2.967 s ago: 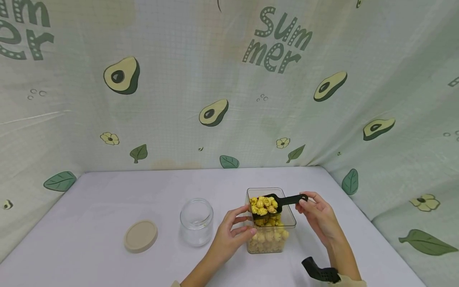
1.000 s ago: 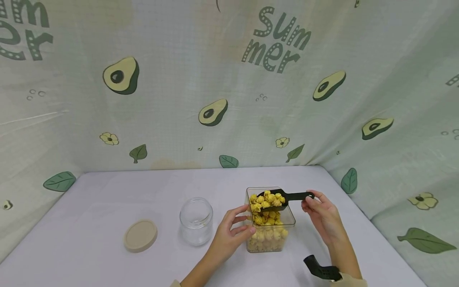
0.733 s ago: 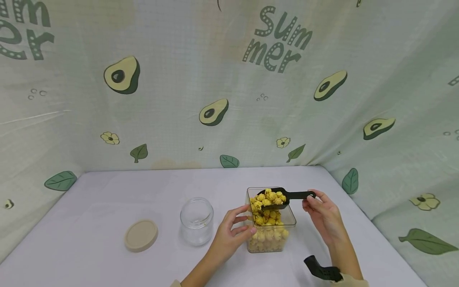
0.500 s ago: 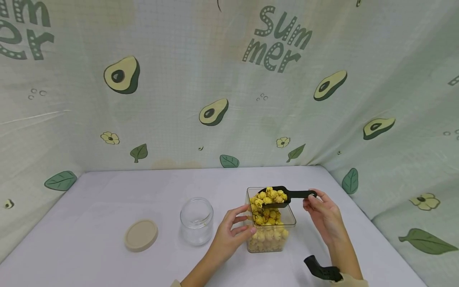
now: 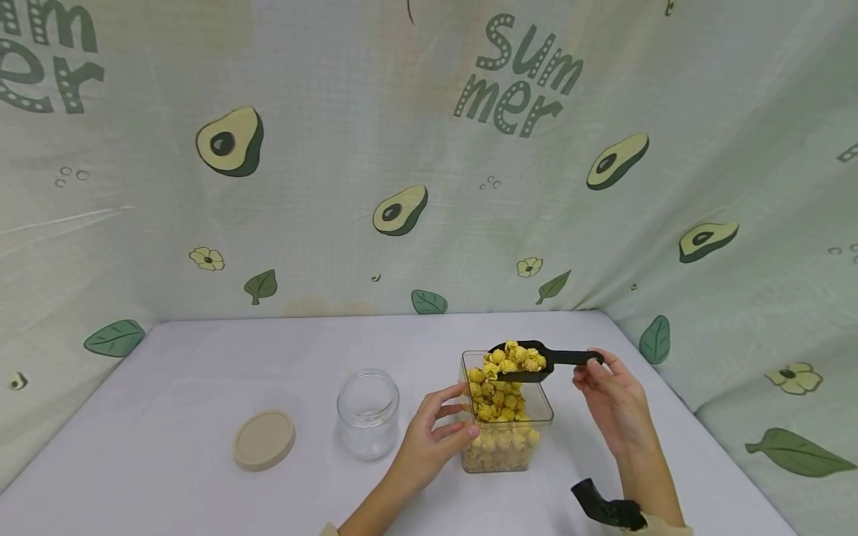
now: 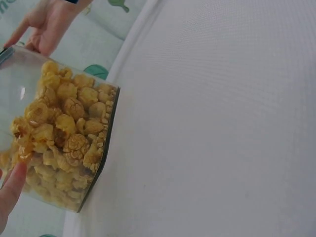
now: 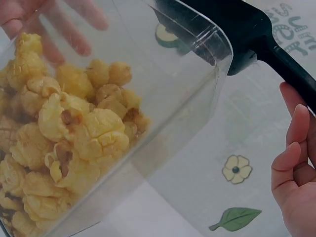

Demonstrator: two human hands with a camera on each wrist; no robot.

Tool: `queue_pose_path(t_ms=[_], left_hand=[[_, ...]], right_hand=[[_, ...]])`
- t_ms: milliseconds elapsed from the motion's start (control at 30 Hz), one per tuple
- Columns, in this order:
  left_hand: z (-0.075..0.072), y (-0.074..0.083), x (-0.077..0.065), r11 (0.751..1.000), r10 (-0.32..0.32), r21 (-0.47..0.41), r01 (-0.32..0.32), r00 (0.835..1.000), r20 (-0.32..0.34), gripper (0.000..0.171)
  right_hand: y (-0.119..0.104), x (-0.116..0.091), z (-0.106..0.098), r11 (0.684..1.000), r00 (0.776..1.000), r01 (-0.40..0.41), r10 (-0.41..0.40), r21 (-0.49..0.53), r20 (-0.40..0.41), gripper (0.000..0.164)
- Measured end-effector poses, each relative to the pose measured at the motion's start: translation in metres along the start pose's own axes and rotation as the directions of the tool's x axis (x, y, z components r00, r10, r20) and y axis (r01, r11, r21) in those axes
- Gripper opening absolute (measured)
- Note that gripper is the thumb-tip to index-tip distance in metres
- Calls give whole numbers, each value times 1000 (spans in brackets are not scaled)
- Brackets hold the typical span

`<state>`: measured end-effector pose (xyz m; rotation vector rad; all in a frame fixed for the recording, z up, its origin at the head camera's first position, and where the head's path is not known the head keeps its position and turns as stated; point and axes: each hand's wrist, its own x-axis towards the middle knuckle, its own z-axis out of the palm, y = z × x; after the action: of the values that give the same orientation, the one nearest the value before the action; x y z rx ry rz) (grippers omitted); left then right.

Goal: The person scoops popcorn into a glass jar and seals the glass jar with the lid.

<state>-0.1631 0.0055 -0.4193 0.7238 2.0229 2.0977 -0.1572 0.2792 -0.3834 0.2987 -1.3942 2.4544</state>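
A black scoop (image 5: 526,378) heaped with yellow popcorn (image 5: 512,357) is above the mouth of a clear square container (image 5: 539,409). My right hand (image 5: 617,402) pinches the end of the scoop's handle between thumb and fingers. More popcorn (image 6: 69,128) fills the lower part of the container. With its fingers spread, my left hand (image 5: 432,439) rests against the container's left side, the thumb near the front. Through the wall in the right wrist view, the left fingers (image 7: 69,29) look fairly straight. That view shows the scoop (image 7: 247,34) beyond the container's rim.
A clear round jar (image 5: 367,417) stands uncapped left of my left hand. Farther left, a beige round lid (image 5: 264,441) lies on the white table (image 5: 201,387). Behind the table hangs a curtain (image 5: 308,149) printed with avocados and leaves.
The loaded scoop has risen and shifted right over the container, carried by my right hand. More of the popcorn below it shows. My left hand, the jar and the lid stay put.
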Motion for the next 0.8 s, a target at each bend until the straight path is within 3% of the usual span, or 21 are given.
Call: queue_pose_path(t_ms=[600,800], left_hand=[[-4,5,-1,1000,-10,7,10,1000,4,52],[-8,16,0,1000,29,3,-29,1000,-4,54]], right_hand=[[-8,-1,15,998,1000,15,-14,59,-17,19],[-9,-2,19,995,1000,22,-23,95,2,20]])
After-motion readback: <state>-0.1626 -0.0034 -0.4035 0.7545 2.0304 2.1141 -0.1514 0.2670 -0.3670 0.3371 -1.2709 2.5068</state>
